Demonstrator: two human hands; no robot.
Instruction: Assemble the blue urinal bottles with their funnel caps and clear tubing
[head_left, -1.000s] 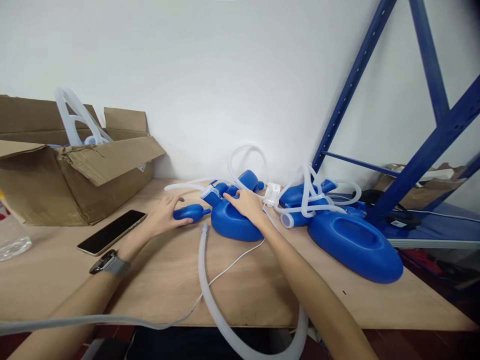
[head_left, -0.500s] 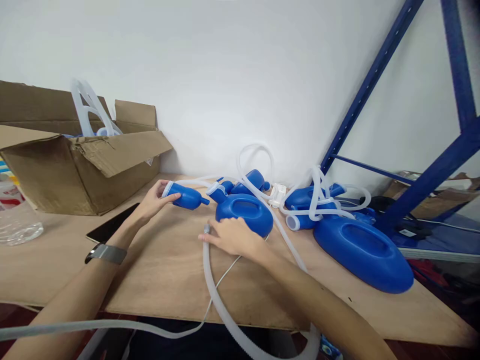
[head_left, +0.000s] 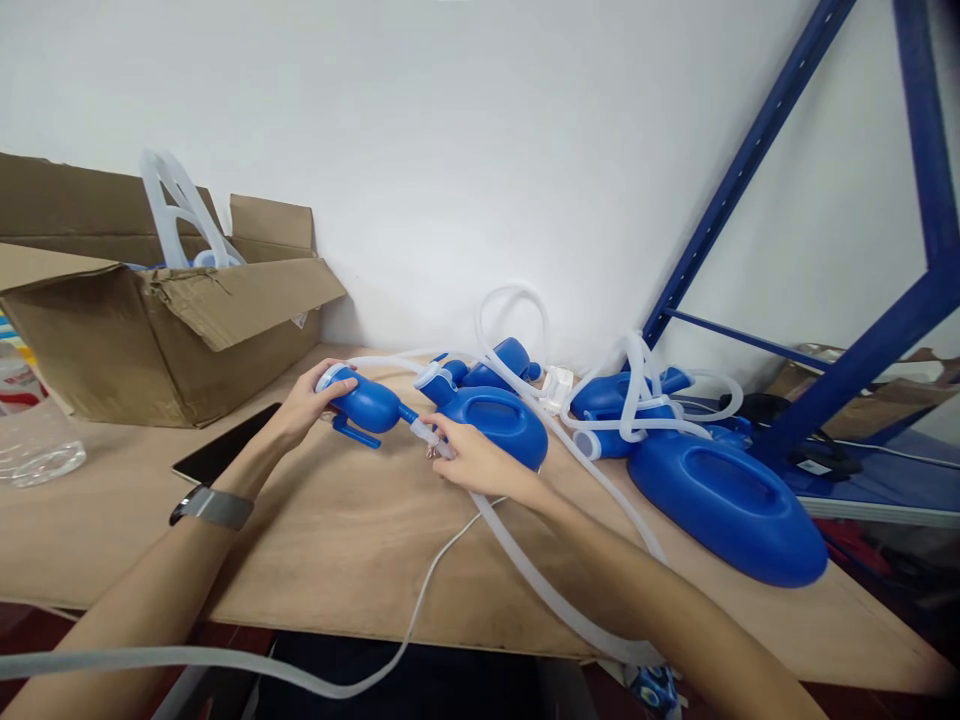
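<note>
My left hand (head_left: 309, 402) is closed around the white-rimmed end of a small blue plastic urinal funnel (head_left: 369, 405), which has a side handle and a narrow spout pointing right. In my right hand (head_left: 469, 455) is the end of a translucent hose (head_left: 525, 560), pinched between thumb and fingers. The hose end meets the tip of the spout; how far it overlaps cannot be made out. From my right hand the hose curves down past the table's front edge. Just behind that hand lies a blue urinal bottle (head_left: 499, 425) with a moulded handle.
An open cardboard box (head_left: 225, 330) with hoses stands at the left, beside a black phone (head_left: 225, 445) and a clear plastic container (head_left: 37, 440). More blue bottles (head_left: 727, 500) and coiled hoses lie to the right. A blue metal rack (head_left: 862, 350) borders the right side.
My right hand has brought the hose end up to the funnel's spout. My left hand has turned the funnel, so its side handle now shows below.
</note>
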